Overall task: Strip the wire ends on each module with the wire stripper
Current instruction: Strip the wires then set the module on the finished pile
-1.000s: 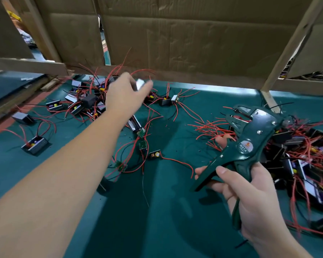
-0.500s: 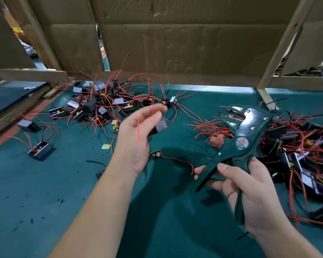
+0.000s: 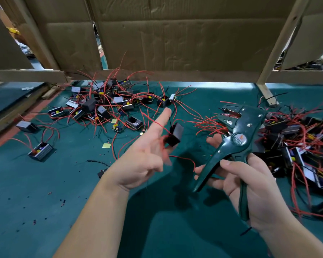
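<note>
The black module [image 3: 175,135] is up off the table, held at the tips of the left hand [image 3: 144,157]. That hand is turned palm up. Its index finger [image 3: 161,119] points out straight past the module's left side, and the other fingers curl in under the little case. Motion blur hides exactly which of them pinch it. A thin red lead [image 3: 183,158] trails from the module down towards the other hand, and another loops over the index finger.

Just to the right, the right hand [image 3: 254,189] grips the dark green wire stripper [image 3: 238,135], fingers wrapped round its rear handle and reaching across to the front one. The handles stand spread apart. The tool's head is tilted up and left, near the module but not touching it.

Below lies the green table [image 3: 45,202]. At its far left is a heap of modules [image 3: 108,103] tangled in red and black leads, and a second heap [image 3: 296,142] crowds the right side behind the stripper.

Two modules sit apart at the near left. One open-topped case [image 3: 40,150] shows a yellow part and red leads inside, while the other [image 3: 26,126] shows only its closed side. A small yellow square [image 3: 107,145] lies flat between them and the hands.

Cardboard sheets [image 3: 175,34] on a wooden frame [image 3: 26,75] wall off the back.
</note>
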### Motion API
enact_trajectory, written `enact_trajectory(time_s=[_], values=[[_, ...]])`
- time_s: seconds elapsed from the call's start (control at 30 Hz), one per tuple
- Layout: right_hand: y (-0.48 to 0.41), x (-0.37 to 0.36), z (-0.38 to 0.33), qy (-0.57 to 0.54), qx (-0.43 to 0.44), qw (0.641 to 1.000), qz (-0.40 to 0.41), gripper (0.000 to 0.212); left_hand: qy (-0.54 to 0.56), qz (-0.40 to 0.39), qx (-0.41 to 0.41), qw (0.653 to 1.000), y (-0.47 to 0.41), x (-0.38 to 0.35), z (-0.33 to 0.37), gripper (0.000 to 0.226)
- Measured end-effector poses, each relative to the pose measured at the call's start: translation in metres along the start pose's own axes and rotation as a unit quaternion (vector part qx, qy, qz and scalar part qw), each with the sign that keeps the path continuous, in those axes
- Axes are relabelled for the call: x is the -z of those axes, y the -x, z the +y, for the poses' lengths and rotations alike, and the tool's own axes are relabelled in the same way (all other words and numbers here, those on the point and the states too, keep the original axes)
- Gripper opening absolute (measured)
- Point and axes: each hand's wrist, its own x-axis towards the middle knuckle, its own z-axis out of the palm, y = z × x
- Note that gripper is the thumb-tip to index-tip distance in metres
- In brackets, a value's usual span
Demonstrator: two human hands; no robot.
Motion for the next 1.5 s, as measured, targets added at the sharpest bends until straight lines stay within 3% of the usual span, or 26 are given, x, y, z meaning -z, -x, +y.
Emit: enact_trajectory(time_s=[0.13,0.2,0.27,0.33,0.4,0.47,0.53,0.67,0.77,0.8,0.9,1.0,1.1,1.17,1.4,1.5], values=[[-0.001,0.0,-0.004,-0.036,-0.059,0.997,-0.031,0.06,-0.056,-0.063,0.041,0.996,0.0,-0.001,-0.003,0.107],[-0.002,-0.001,-0.005,-0.052,-0.085,0.994,-0.049,0.065,-0.041,-0.059,0.073,0.995,-0.002,-0.003,-0.003,0.094],[-0.001,-0.002,-0.005,-0.063,-0.107,0.991,-0.056,0.064,0.003,0.006,0.109,0.994,-0.005,-0.008,-0.008,0.067],[-0.002,-0.003,-0.003,-0.067,-0.121,0.989,-0.053,0.061,-0.004,0.123,0.127,0.984,-0.011,-0.012,-0.014,0.042],[-0.002,-0.004,-0.001,-0.056,-0.123,0.989,-0.051,0.06,-0.103,0.239,0.102,0.96,-0.016,-0.012,-0.022,0.026],[-0.002,-0.004,0.0,-0.046,-0.124,0.99,-0.05,0.06,-0.244,0.294,0.057,0.922,-0.018,-0.009,-0.029,0.02],[-0.002,-0.004,0.0,-0.04,-0.123,0.99,-0.053,0.062,-0.336,0.261,0.024,0.905,-0.018,-0.008,-0.032,0.018],[-0.002,-0.003,0.0,-0.041,-0.131,0.988,-0.065,0.062,-0.452,0.078,0.036,0.888,-0.018,-0.018,-0.033,0.031],[-0.002,-0.001,-0.001,-0.059,-0.131,0.988,-0.063,0.067,-0.512,0.064,0.037,0.856,-0.017,-0.018,-0.034,0.017],[-0.002,-0.001,-0.001,-0.065,-0.127,0.988,-0.063,0.071,-0.52,0.079,0.032,0.85,-0.016,-0.017,-0.034,0.023],[-0.002,0.0,-0.002,-0.059,-0.117,0.989,-0.064,0.062,-0.494,0.148,0.047,0.856,-0.014,-0.018,-0.032,0.041],[-0.001,0.001,-0.001,-0.057,-0.117,0.989,-0.071,0.06,-0.429,0.186,0.072,0.881,-0.016,-0.02,-0.033,0.022],[-0.001,-0.002,-0.002,-0.06,-0.126,0.987,-0.075,0.073,-0.303,0.19,0.086,0.93,-0.016,-0.023,-0.032,0.038],[-0.002,-0.003,-0.002,-0.058,-0.133,0.987,-0.069,0.088,-0.215,0.213,0.083,0.95,-0.018,-0.026,-0.03,0.037],[0.0,-0.003,0.0,-0.041,-0.141,0.986,-0.073,0.078,0.069,0.244,0.067,0.965,-0.023,-0.024,-0.018,0.021],[0.001,-0.004,0.0,-0.04,-0.144,0.986,-0.069,0.082,0.114,0.258,0.073,0.957,-0.021,-0.024,-0.011,0.027]])
